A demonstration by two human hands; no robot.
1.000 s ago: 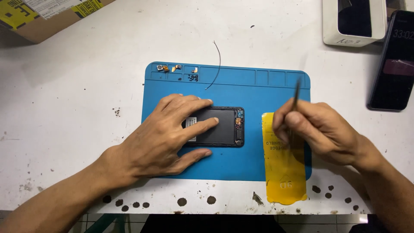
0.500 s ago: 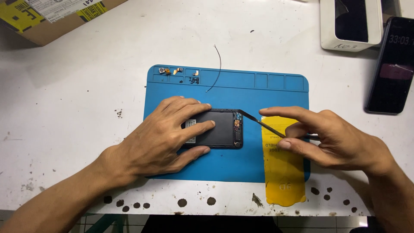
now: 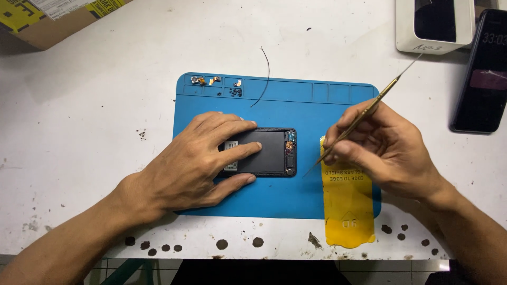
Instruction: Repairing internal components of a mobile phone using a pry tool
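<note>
An opened black phone (image 3: 270, 152) with its back cover off lies on a blue work mat (image 3: 296, 103). My left hand (image 3: 198, 161) rests flat over the phone's left part, its fingers spread across the black battery. My right hand (image 3: 383, 148) pinches a thin brass-coloured pointed tool (image 3: 364, 115) like a pen. The tool's tip hovers just right of the phone's lower right corner.
A yellow screen-protector sheet (image 3: 348, 211) lies over the mat's right end under my right hand. Small parts and screws (image 3: 219, 84) sit in the mat's top-left compartments, beside a thin black wire (image 3: 265, 79). A dark phone (image 3: 483, 74), a white box (image 3: 435, 24) and a cardboard box (image 3: 58, 16) stand at the table's far edge.
My right hand turned the tool: it was upright, then laid low with its tip at the phone's right end, and now it slants with the tip drawn back off the phone. My left hand stayed put.
</note>
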